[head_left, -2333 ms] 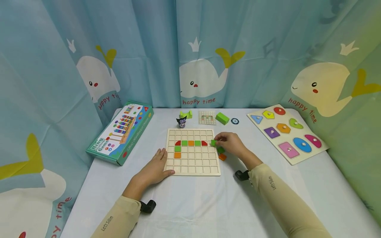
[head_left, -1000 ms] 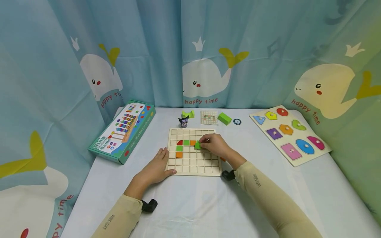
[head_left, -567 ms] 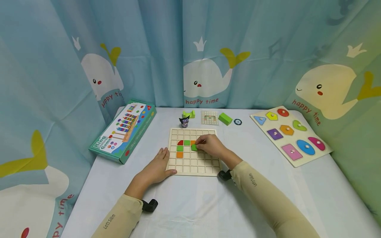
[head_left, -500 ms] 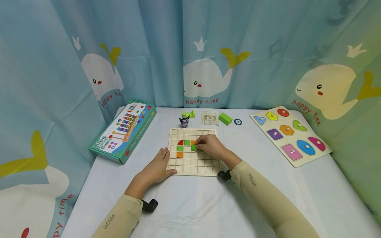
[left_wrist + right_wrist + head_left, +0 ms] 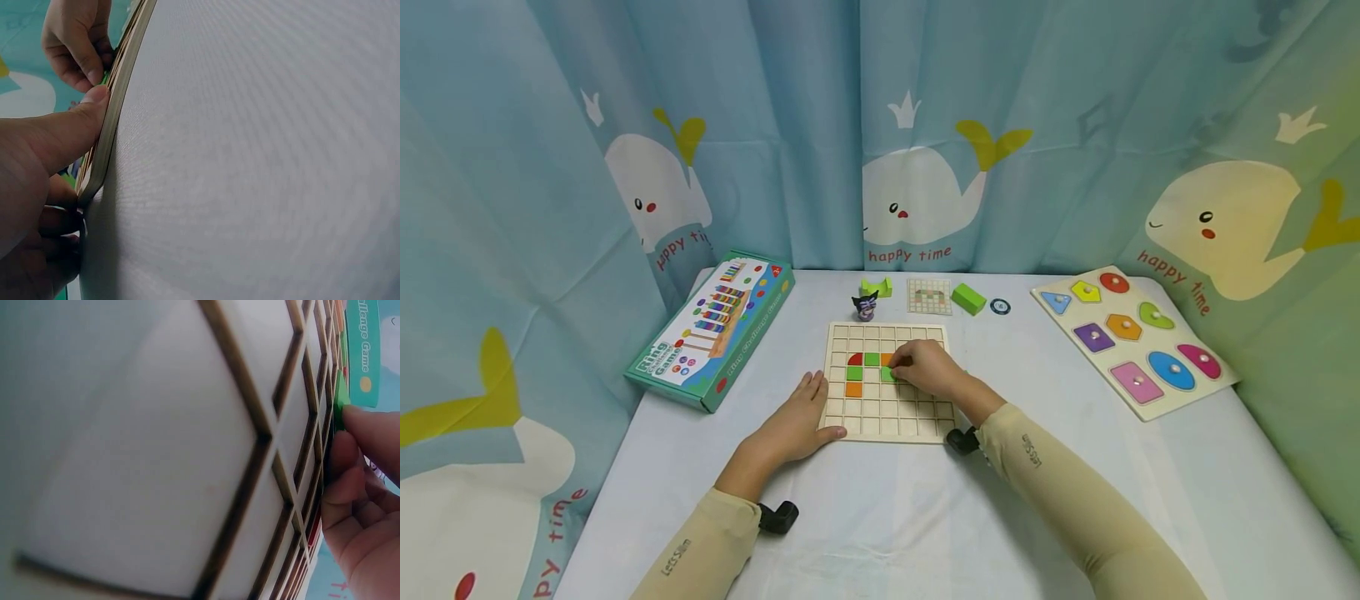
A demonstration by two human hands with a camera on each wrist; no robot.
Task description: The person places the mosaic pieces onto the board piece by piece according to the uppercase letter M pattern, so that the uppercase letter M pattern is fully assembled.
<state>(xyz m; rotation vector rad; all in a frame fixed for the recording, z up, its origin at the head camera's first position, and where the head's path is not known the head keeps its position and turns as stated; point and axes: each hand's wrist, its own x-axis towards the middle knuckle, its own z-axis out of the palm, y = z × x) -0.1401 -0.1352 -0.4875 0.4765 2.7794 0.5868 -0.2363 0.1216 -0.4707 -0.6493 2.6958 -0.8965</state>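
A wooden grid board (image 5: 887, 425) lies flat on the white table. My right hand (image 5: 928, 368) pinches a small green square tile (image 5: 887, 374), which sits at a cell just below an orange tile of the top row. In the right wrist view, thumb and fingertips are at that tile's edge (image 5: 339, 403). Along the board's left side rests my left hand (image 5: 792, 422), fingers extended and thumb on the near corner. A red quarter-round tile (image 5: 854, 360), green tile (image 5: 872, 359), second green tile (image 5: 854, 374) and orange tile (image 5: 853, 389) lie in cells. My right hand hides the row's right end.
Behind the board stand a small dark figurine (image 5: 865, 307), a pattern card (image 5: 929, 297), a green block (image 5: 968, 298) and a round chip (image 5: 1000, 307). A game box (image 5: 711, 329) lies left, a knobbed shape puzzle (image 5: 1133, 342) right.
My right hand has carried the green tile from beside the board's right edge leftward over the grid and lowered it to the cell under the orange tile. My left hand has stayed on the board.
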